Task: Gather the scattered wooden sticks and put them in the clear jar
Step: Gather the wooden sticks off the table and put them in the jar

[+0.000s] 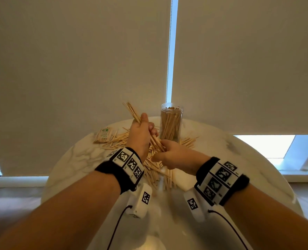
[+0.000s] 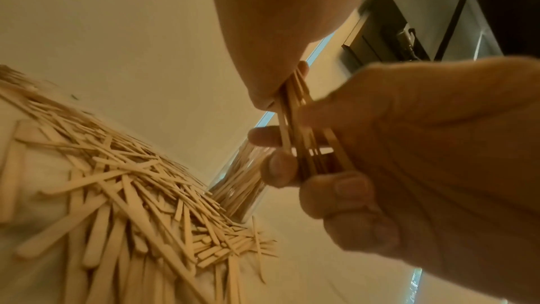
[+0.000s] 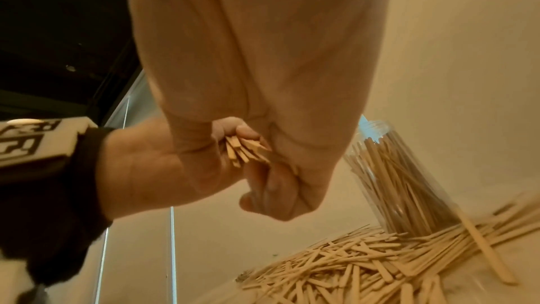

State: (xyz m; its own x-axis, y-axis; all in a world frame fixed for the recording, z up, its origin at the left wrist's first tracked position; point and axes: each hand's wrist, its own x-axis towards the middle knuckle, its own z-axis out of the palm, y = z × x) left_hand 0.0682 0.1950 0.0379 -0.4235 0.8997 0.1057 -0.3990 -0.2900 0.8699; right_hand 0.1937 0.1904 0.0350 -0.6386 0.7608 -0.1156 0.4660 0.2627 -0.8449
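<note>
My left hand (image 1: 141, 131) grips a bundle of thin wooden sticks (image 1: 131, 110) that slants up to the left above the table. My right hand (image 1: 170, 153) holds the bundle's lower end (image 2: 295, 124), its fingers curled round it just below the left hand. In the right wrist view the stick ends (image 3: 245, 150) poke out between both hands. The clear jar (image 1: 171, 121) stands upright just right of the left hand, partly filled with sticks. Many loose sticks (image 1: 155, 175) lie in a pile under and around the hands.
A wrapped packet of sticks (image 1: 104, 135) lies at the table's far left. The round marble table (image 1: 73, 156) ends close behind the jar, with drawn roller blinds (image 1: 77, 60) beyond. More sticks (image 1: 187, 141) lie to the right of the jar.
</note>
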